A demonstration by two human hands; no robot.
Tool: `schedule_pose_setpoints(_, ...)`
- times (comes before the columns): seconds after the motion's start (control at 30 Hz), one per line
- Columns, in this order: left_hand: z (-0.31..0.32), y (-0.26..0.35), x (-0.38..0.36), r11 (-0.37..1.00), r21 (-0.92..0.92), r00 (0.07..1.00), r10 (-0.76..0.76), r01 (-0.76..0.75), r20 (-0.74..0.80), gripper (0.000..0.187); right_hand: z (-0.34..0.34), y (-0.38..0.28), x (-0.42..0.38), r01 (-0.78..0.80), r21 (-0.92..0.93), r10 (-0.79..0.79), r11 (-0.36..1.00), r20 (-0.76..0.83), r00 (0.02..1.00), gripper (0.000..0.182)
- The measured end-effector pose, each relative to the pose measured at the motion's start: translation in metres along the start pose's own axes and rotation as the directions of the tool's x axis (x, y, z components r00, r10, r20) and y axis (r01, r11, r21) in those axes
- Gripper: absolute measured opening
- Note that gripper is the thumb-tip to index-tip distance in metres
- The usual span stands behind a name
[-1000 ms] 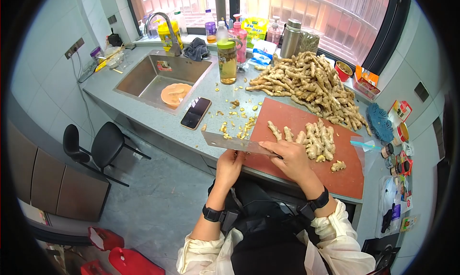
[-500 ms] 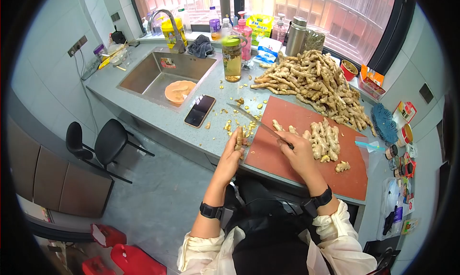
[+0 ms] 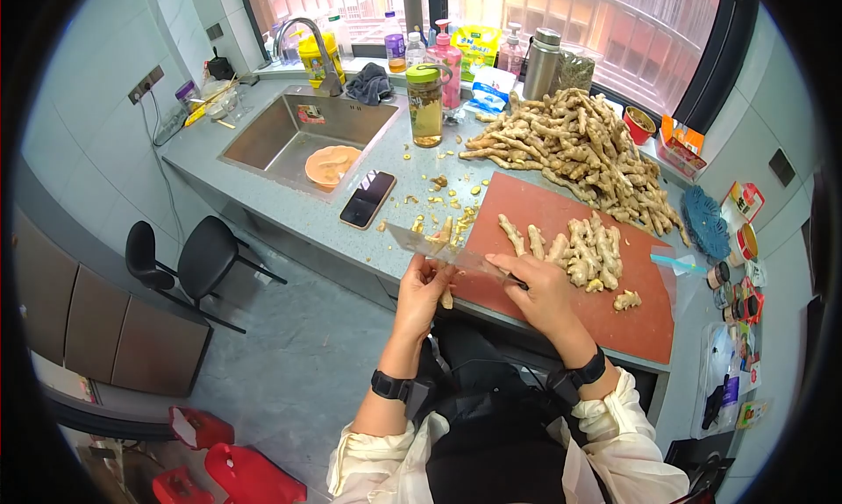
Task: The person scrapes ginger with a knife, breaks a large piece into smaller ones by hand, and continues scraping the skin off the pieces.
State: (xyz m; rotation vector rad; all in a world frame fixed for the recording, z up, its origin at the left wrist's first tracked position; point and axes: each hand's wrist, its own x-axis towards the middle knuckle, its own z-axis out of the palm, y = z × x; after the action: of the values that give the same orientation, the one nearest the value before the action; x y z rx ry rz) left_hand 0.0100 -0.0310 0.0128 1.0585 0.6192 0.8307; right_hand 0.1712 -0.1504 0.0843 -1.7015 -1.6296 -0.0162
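Observation:
My left hand (image 3: 417, 295) is closed round a piece of ginger (image 3: 447, 300), whose ends stick out above and below the fingers. In my right hand (image 3: 544, 292) is a knife (image 3: 471, 260), its wide blade lying across the ginger and pointing left. Both hands are over the counter's front edge, by the left side of a reddish-brown cutting board (image 3: 517, 206). Several pale ginger pieces (image 3: 589, 251) lie on the board, with a small ginger chunk (image 3: 627, 300) apart from them. Ginger scraps (image 3: 434, 214) are scattered on the counter beyond my left hand.
A large ginger heap (image 3: 570, 140) rises behind the board. Left of it stand a green-lidded bottle (image 3: 426, 109) and a phone (image 3: 367, 200). The sink (image 3: 263, 140) holds an orange bowl (image 3: 329, 166). Jars and packets (image 3: 741, 276) line the right side; a black chair (image 3: 210, 257) stands left.
The knife has come down and left, from beside the ginger to across it. My left hand has turned and lowered slightly; my right hand has shifted a little.

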Motion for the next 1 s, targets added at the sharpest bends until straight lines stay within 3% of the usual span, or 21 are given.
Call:
schedule_pose_setpoints(0.17,0.003,0.001,-0.008,0.997,0.064,0.999,-0.039,0.038,0.008,0.046,0.001,-0.004,-0.008,0.115,-0.107,-0.115,0.988,0.004,0.993,0.046)
schedule_pose_setpoints(0.23,0.010,-0.001,-0.010,0.984,-0.139,0.994,0.104,-0.108,-0.039,0.042,0.002,-0.006,-0.010,0.160,-0.151,-0.161,0.975,0.004,0.987,0.046)
schedule_pose_setpoints(0.37,0.008,-0.007,-0.011,0.982,-0.176,0.998,0.059,-0.064,-0.036,0.040,0.006,-0.007,-0.013,0.195,-0.172,-0.198,0.966,-0.003,0.980,0.042)
schedule_pose_setpoints(0.4,0.009,-0.007,-0.011,0.990,-0.108,0.995,0.089,-0.093,-0.043,0.040,0.006,-0.007,-0.013,0.203,-0.182,-0.208,0.962,-0.008,0.978,0.039)
schedule_pose_setpoints(0.53,0.016,-0.004,-0.015,0.982,0.054,0.982,0.183,-0.180,-0.052,0.041,0.006,-0.011,-0.012,0.206,-0.197,-0.214,0.958,-0.022,0.976,0.034)
schedule_pose_setpoints(0.63,0.019,-0.003,-0.017,0.976,0.040,0.973,0.218,-0.215,-0.079,0.041,0.008,-0.011,-0.013,0.203,-0.208,-0.215,0.957,-0.033,0.976,0.029)
schedule_pose_setpoints(0.73,0.019,-0.005,-0.018,0.972,0.070,0.969,0.228,-0.223,-0.090,0.040,0.015,-0.009,-0.016,0.172,-0.239,-0.182,0.956,-0.021,0.983,0.044)
schedule_pose_setpoints(0.83,0.018,-0.012,-0.015,0.983,-0.047,0.980,0.174,-0.179,-0.099,0.040,0.023,-0.004,-0.017,0.159,-0.218,-0.170,0.963,-0.031,0.985,0.043)
schedule_pose_setpoints(1.0,0.016,-0.018,-0.011,0.983,-0.075,0.979,0.159,-0.170,-0.131,0.039,0.031,-0.003,-0.017,0.143,-0.224,-0.156,0.964,-0.041,0.987,0.044)
